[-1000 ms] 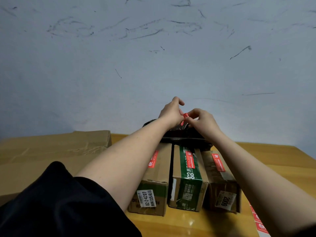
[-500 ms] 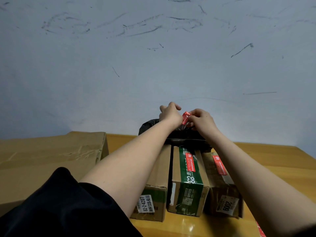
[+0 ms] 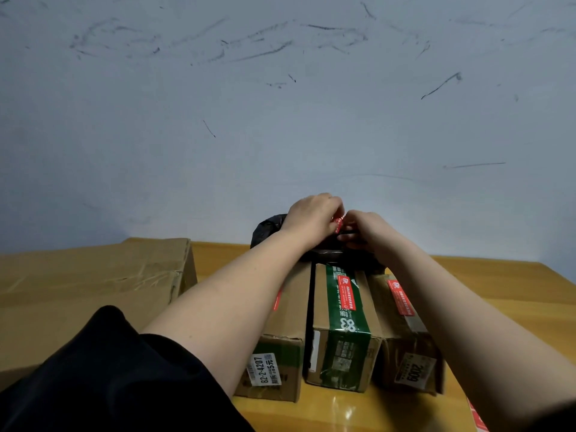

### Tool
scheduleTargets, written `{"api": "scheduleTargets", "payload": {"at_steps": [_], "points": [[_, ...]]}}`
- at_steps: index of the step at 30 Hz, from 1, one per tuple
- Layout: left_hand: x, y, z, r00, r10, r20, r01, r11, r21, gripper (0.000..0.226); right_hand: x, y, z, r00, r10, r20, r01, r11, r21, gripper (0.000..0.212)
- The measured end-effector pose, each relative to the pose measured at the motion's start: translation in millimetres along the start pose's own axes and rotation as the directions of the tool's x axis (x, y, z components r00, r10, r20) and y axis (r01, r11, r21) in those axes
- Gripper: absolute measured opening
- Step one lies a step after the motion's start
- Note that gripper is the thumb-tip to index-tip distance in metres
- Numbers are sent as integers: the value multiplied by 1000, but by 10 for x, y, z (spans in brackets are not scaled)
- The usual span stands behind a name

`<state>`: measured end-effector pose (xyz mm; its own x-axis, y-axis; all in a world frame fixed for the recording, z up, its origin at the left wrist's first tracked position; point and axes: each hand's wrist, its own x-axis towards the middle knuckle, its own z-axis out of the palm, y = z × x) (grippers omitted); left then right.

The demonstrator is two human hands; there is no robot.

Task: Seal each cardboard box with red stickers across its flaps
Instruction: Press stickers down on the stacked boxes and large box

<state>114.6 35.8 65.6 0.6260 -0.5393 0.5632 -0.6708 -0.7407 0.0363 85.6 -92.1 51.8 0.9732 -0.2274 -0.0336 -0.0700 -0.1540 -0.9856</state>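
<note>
Against the scuffed grey wall (image 3: pixel 280 104), on the yellow wooden table (image 3: pixel 498 285): big flattened carton (image 3: pixel 87 291) at left, flaps shut, contents unseen. Just beside it, a row of three small cardboard boxes, side by side and touching or nearly so. Left box (image 3: pixel 280 353): largely hidden under the left forearm, only a sliver of red sticker (image 3: pixel 276 299) showing at the arm's edge. Middle box (image 3: pixel 343 338), banded in green tape: one red sticker (image 3: pixel 346 293) along its top. Right box (image 3: pixel 408 344): one red sticker (image 3: pixel 401 297) over its top seam. All three closed; what is inside cannot be told. Behind the row, a black plastic bag (image 3: pixel 268 227), crumpled, mouth and contents hidden by the hands.

Change since a second ago: both hands lower now, sunk from just above the bag down onto it, the sticker between them more folded and less of it showing. Left hand (image 3: pixel 311 216) curled, fingertips pinching a small red sticker (image 3: pixel 338 221). Right hand (image 3: pixel 364 227) curled too, pinching the same sticker from the other side; possibly pressing a dark strip below it, too small to be sure. Sticker held over the bag, well behind the boxes, touching none of them.

Reading for the task: peeling or readying likely under way, sticking not yet begun. More red stickers (image 3: pixel 478 419) at the lower right edge of view, mostly cut off.
</note>
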Motion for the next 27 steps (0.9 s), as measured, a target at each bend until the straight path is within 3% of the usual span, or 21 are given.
{"api": "scheduleTargets", "payload": {"at_steps": [4,8,11,17,22,27], "points": [[9,7,4,1000,6,-1,-5,994,109,15,3,-6,22,999,-36,25,37,998,-45,18],[16,14,37,999,-51,-18,53,980,192,15,7,-40,25,992,-105,-69,98,990,-98,25],[10,8,68,991,-133,31,129,986,102,17,14,-15,53,996,-81,-35,76,990,-122,26],[-28,-36,128,979,-168,111,178,980,-90,18,112,56,5,972,-227,-59,178,879,-442,10],[-35,-60,153,976,-187,115,208,952,-222,20,112,79,-58,971,-241,-6,219,892,-395,13],[-22,-52,183,962,-237,138,264,934,-242,14,188,154,-59,955,-296,-17,243,815,-526,7]]}}
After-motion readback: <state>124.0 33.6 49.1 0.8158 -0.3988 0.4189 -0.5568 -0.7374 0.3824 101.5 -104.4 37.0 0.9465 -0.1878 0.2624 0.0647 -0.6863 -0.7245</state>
